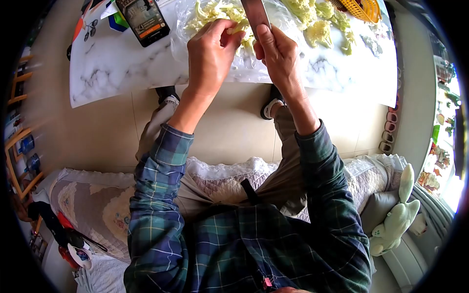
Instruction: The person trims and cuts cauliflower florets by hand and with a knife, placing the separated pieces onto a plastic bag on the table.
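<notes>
My left hand (pixel 209 56) pinches a small cauliflower piece (pixel 237 28) between thumb and fingers above the table. In my right hand (pixel 282 56) is a knife (pixel 256 14), with my thumb lying along its wide blade; its handle is hidden in my grip. The blade stands close beside the cauliflower piece; whether they touch I cannot tell. Under and behind my hands, cut florets (pixel 215 10) lie on a clear plastic bag (pixel 180 43). Larger cauliflower florets (pixel 320 33) sit on the table to the right of the knife.
A phone (pixel 142 20) with a lit screen lies on the marble-patterned table (pixel 122 68) at left. A yellow basket (pixel 365 10) stands at the back right. Behind the table's near edge is a quilted sofa (pixel 93 205), with a plush toy (pixel 396 222) at its right end.
</notes>
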A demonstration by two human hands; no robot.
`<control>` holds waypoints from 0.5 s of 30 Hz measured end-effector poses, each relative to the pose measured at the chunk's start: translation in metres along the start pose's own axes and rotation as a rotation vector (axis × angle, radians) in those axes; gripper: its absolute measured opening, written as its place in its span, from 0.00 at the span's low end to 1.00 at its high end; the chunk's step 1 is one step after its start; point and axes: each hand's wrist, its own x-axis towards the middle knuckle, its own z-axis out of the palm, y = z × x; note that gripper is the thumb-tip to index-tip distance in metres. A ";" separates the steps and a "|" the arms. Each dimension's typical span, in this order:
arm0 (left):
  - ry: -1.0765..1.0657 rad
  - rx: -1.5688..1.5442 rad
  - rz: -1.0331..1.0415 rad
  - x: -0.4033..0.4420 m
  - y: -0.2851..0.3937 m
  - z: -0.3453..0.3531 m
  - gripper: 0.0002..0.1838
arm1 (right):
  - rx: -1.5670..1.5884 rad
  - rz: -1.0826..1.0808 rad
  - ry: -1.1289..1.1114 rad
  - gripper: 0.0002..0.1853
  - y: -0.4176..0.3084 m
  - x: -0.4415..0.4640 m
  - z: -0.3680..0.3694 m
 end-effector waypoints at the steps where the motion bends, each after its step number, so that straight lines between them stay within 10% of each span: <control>1: 0.000 -0.001 0.000 0.000 0.001 0.000 0.10 | -0.001 0.000 0.000 0.21 -0.001 -0.001 0.000; 15: 0.050 0.097 0.186 -0.004 0.000 0.004 0.07 | -0.011 -0.005 0.031 0.19 0.006 -0.002 0.010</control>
